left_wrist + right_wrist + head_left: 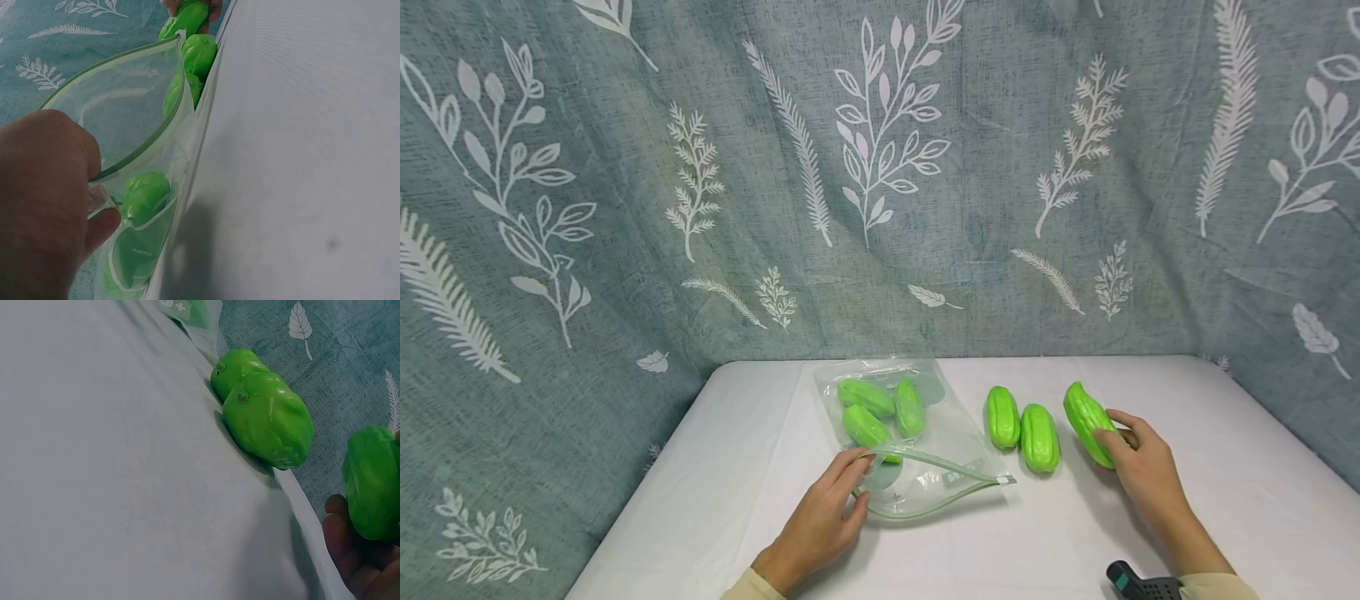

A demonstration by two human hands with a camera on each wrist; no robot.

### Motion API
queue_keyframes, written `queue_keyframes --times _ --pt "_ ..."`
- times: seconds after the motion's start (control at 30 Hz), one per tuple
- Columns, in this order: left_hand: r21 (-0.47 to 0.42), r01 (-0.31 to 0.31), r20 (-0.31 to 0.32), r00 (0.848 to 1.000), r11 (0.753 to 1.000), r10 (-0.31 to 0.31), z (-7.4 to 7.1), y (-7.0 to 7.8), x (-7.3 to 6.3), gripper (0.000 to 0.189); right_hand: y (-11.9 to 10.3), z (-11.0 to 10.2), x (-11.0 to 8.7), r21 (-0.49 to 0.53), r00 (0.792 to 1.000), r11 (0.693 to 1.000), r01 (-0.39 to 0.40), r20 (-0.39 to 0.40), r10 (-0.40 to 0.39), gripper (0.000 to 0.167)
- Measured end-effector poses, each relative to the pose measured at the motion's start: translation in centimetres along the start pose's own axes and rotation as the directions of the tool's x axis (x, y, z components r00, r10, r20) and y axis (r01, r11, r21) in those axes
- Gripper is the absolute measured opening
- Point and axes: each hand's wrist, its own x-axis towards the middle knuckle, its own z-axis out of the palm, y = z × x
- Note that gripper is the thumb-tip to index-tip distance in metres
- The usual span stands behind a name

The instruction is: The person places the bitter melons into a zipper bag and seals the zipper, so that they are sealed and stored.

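Note:
My left hand (826,518) pinches the left side of the mouth of a clear zip bag (951,421), whose green-edged opening gapes toward me. Inside the bag lie several glossy green ridged vegetables (863,398). My right hand (1150,468) holds a like green ridged vegetable (1086,421), tilted and raised off the table, with thumb and fingers on its right side. Between the bag and that hand, two more green vegetables (1002,417) lie side by side. In the right wrist view the held vegetable (373,484) is partly cut off at the edge.
A white cloth covers the table (1045,542). Behind it hangs a blue-green curtain (737,208) with white leaf prints. A dark strap or device (1138,583) sits at my right wrist.

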Motion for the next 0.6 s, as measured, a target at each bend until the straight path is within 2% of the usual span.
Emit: queue_keyframes --times 0.13,0.43,0.6 --pt "-0.002 0.015 0.012 1.0 1.0 -0.015 -0.1 0.07 -0.01 0.05 -0.31 0.1 -0.1 0.025 1.0 1.0 0.013 0.013 -0.014 0.061" --pt "-0.001 0.006 0.008 1.0 1.0 -0.006 -0.25 0.18 0.02 0.05 -0.76 0.28 -0.22 0.048 0.999 0.999 0.02 0.037 -0.022 0.06" --pt "-0.005 -0.029 -0.018 0.999 1.0 0.028 -0.15 -0.06 -0.01 0.048 -0.95 0.49 -0.3 0.035 0.999 0.999 0.017 0.032 -0.018 0.059"
